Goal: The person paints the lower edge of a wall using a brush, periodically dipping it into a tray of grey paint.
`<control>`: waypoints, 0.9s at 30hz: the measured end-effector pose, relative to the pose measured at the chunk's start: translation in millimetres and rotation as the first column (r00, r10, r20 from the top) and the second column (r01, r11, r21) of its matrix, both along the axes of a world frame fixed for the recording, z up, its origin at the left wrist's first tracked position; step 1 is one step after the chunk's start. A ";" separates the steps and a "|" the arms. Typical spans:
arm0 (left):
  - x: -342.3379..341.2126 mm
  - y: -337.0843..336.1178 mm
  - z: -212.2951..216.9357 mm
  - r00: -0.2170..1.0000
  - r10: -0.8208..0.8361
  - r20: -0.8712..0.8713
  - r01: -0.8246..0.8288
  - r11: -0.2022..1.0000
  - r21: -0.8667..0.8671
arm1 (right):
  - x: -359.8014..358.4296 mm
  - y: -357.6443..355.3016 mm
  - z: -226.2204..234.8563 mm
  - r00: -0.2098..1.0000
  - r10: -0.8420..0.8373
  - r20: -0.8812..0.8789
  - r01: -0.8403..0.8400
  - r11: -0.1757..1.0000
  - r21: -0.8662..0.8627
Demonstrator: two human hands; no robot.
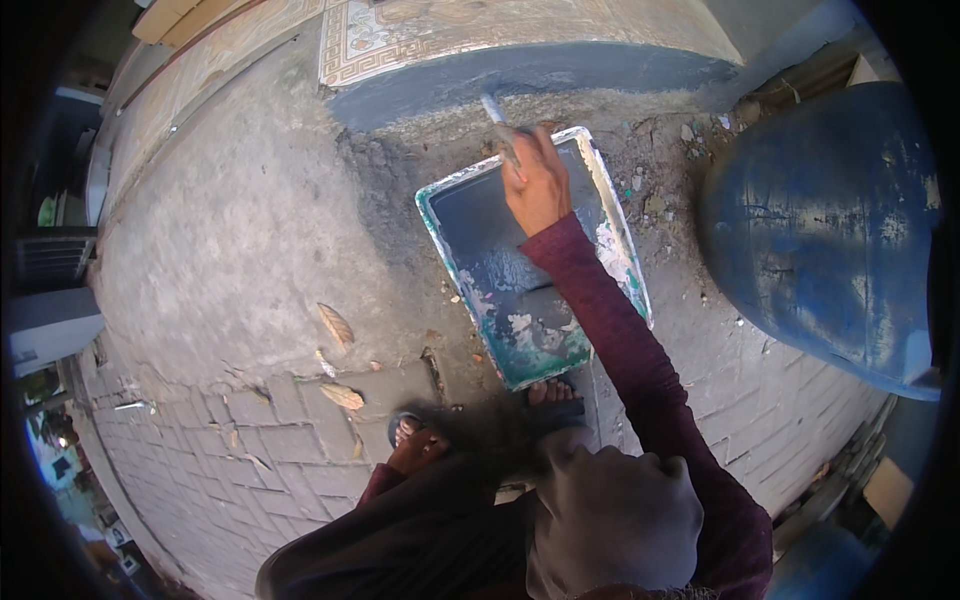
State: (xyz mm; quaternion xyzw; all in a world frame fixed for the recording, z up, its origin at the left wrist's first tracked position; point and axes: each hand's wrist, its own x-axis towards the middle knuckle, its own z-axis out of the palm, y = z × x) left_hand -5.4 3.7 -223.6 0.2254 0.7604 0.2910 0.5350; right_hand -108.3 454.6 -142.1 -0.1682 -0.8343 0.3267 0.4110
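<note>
My right hand [540, 185] reaches forward over a paint tray, closed around a paintbrush [496, 115]. The brush's far end meets or nearly meets the grey-painted face of a low step [560, 78]. Under my wrist, the rectangular paint tray [607, 190] holds grey paint, and its rim and walls are crusted with white and green. My left hand [418, 452] hangs low by my left foot, beside my knee. Its fingers are small and dim here, so their pose is unclear.
A big scuffed blue barrel [810, 225] stands to the right. Patterned tiles [480, 28] top the step. Dry leaves [336, 325] lie on the rough concrete, with brick-like paving [240, 440] nearer me. My sandaled feet [550, 392] are just below the tray. Rubble lies along the step's foot.
</note>
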 end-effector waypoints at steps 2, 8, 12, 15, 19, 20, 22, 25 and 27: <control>-2.0 6.8 4.8 1.000 -0.002 0.011 0.002 1.000 -0.002 | -1.7 0.6 6.7 0.999 0.012 -0.043 -0.011 1.000 0.013; -1.4 6.5 5.3 0.999 -0.016 -0.033 0.015 1.000 -0.013 | 8.7 35.4 19.4 0.997 -0.070 -0.032 0.068 0.995 -0.073; -2.6 3.7 6.1 1.000 -0.019 -0.018 0.019 1.000 -0.009 | 6.7 26.7 33.4 0.999 -0.011 -0.049 0.010 0.999 -0.034; -0.9 1.8 3.8 1.000 -0.016 0.008 0.016 1.000 -0.001 | 2.8 25.8 25.2 0.999 -0.031 0.044 0.030 0.999 0.038; -2.9 9.6 12.5 1.000 0.013 0.015 -0.013 1.000 -0.003 | 9.8 28.2 16.6 0.992 -0.083 0.094 0.079 0.996 0.053; -2.9 9.4 13.7 1.000 0.007 0.016 -0.007 1.000 -0.018 | 9.8 23.4 15.4 0.995 0.002 0.095 -0.003 1.000 0.010; -4.0 9.2 12.2 1.000 -0.006 0.004 0.006 1.000 -0.005 | 5.2 16.5 7.9 0.979 0.153 0.132 -0.155 0.988 0.005; -3.1 10.6 14.8 1.000 0.004 0.018 -0.004 1.000 -0.008 | -1.3 15.0 -1.9 0.966 0.200 0.166 -0.209 0.977 0.033; -4.3 11.5 18.0 1.000 0.006 0.019 -0.005 1.000 -0.023 | 4.4 23.1 -9.0 0.974 0.079 0.213 -0.093 0.994 0.057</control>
